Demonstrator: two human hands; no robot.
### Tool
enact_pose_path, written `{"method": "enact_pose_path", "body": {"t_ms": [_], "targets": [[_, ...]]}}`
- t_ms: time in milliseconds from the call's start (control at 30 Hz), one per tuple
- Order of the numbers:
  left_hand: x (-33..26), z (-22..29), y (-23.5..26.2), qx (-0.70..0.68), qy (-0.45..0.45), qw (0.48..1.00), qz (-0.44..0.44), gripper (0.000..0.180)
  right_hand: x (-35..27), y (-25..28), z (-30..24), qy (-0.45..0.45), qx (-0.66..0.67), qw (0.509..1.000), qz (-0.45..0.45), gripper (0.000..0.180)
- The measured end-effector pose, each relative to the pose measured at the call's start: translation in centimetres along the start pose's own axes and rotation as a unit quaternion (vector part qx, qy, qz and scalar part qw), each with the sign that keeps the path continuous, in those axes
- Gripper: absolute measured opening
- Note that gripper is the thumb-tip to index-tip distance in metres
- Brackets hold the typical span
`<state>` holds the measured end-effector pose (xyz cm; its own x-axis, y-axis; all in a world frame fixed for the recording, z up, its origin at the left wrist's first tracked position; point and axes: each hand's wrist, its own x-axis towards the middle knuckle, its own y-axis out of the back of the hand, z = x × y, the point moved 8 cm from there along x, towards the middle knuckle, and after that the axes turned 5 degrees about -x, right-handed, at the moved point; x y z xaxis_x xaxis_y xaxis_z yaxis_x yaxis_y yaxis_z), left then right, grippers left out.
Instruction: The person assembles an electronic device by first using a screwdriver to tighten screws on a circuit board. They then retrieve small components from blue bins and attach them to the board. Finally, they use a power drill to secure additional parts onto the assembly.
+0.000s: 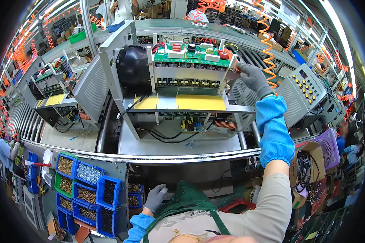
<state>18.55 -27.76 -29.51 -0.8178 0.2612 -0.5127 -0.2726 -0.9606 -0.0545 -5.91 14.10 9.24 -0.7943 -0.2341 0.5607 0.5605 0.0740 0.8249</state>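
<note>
Factory line, roller conveyor (40,121) running 9 to 3 o'clock. Open metal chassis (178,101) at centre on steel worktop (178,148); green circuit board (192,56) on top. Right hand (252,77), grey glove, fingers curled on board's 3 o'clock corner. Left hand (155,197) at 6 o'clock, fingers loosely bent, empty, beside blue screw bins (87,186). Orange coiled hoses (267,44) overhead.

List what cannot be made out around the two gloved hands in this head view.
- Right hand: fingertips at the green circuit board edge; whether its grip closes on something orange is too small to tell.
- Left hand: beside the blue parts bins; whether it holds anything is unclear.
- Bin contents: too small to identify.
- Open metal chassis: lower wiring shadowed.
</note>
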Motion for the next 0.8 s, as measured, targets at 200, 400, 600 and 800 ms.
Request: {"method": "enact_pose_path", "body": {"t_ms": [200, 400, 600, 800], "targets": [[0.6, 0.0, -0.3, 0.041, 0.004, 0.999, -0.01, 0.042, 1.0, -0.1, -2.0, 0.055, -0.172, 0.982, -0.049, 0.03], [1.7, -1.6, -0.9, 0.044, -0.018, 0.998, -0.027, 0.043, -0.6, 0.0, -0.4, 0.066, -0.149, 0.986, -0.014, 0.029], [2.0, -3.0, -0.9, 0.089, -0.028, 0.995, -0.047, 0.042, 0.1, -0.6, -1.5, 0.034, -0.133, 0.986, -0.095, 0.038], [2.2, -2.9, -1.8, 0.105, -0.038, 0.992, -0.051, 0.042, -1.5, -0.4, -1.4, 0.01, -0.083, 0.994, -0.065, 0.045]]}}
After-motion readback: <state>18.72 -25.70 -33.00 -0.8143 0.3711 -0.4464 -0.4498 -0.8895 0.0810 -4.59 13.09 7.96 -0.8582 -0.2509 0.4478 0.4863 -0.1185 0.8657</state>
